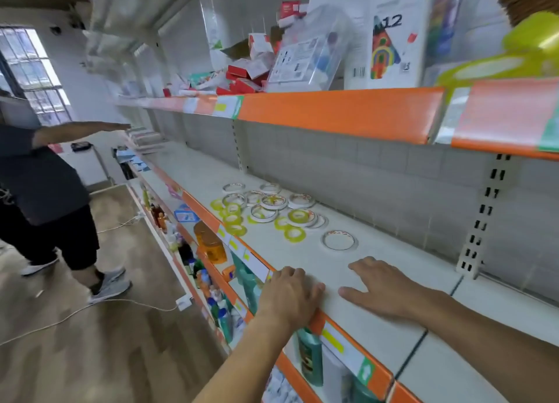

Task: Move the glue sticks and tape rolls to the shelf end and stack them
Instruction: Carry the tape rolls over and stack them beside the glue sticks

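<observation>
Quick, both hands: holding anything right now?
Left hand: open, resting on the white shelf edge, holding nothing.
Right hand: open, flat on the shelf, holding nothing.

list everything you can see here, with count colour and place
tape rolls: roughly twenty, white and yellow-green, loose cluster on the middle shelf
lone tape roll: one, white, apart from the cluster, nearest the hands
middle shelf: one, white with orange edge
small boxes: a pile, red and white, upper shelf
large box: one, white with rainbow print, upper shelf
bottles: many, mixed colours, lower shelves
other person: one, dark clothes, standing left, arm stretched out to the shelf
cable: one, white, on the floor
left hand: on the shelf's front edge
right hand: flat on the shelf
</observation>
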A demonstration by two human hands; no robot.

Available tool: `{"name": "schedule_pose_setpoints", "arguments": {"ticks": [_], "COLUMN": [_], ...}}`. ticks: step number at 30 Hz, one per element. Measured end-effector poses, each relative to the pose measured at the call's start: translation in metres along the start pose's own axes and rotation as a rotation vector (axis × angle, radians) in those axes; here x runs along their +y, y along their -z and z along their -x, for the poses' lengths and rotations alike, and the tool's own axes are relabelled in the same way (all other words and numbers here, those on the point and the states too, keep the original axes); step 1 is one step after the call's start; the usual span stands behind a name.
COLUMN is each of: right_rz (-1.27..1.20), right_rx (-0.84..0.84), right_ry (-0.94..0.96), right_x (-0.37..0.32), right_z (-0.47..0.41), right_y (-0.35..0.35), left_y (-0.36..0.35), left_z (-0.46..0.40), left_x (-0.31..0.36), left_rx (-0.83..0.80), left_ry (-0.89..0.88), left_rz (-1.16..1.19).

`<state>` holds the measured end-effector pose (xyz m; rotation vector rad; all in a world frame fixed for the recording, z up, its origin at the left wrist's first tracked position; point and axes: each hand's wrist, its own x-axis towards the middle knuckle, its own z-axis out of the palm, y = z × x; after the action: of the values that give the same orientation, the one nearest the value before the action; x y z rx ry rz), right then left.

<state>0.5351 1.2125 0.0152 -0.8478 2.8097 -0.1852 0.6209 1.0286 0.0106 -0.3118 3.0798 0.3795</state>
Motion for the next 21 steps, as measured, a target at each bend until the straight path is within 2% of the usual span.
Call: {"name": "schedule_pose_setpoints", "arguments": {"ticks": [12,19,21], "right_rz": [-0.117,-0.123,-0.106], "right_rx": [0.233,0.277,0.346], "right_ry": [-0.175,-0.381,-0.417], "right_x": [-0.023,-0.035,-0.038], "right_z": [-0.076,-0.114,-0.116], "right_y": [-0.014,-0.043,-0.051], "left_y": [-0.012,-0.012,-0.02], "left_z": [-0.105,-0.158,-0.161], "left_x": [-0.058,-0.081,-0.087], "left_rx": [0.09,0.093,0.135], "left_ry": [-0.142,-0.306,-0.356], "left_rz": [0.069,0.061,0.1]}}
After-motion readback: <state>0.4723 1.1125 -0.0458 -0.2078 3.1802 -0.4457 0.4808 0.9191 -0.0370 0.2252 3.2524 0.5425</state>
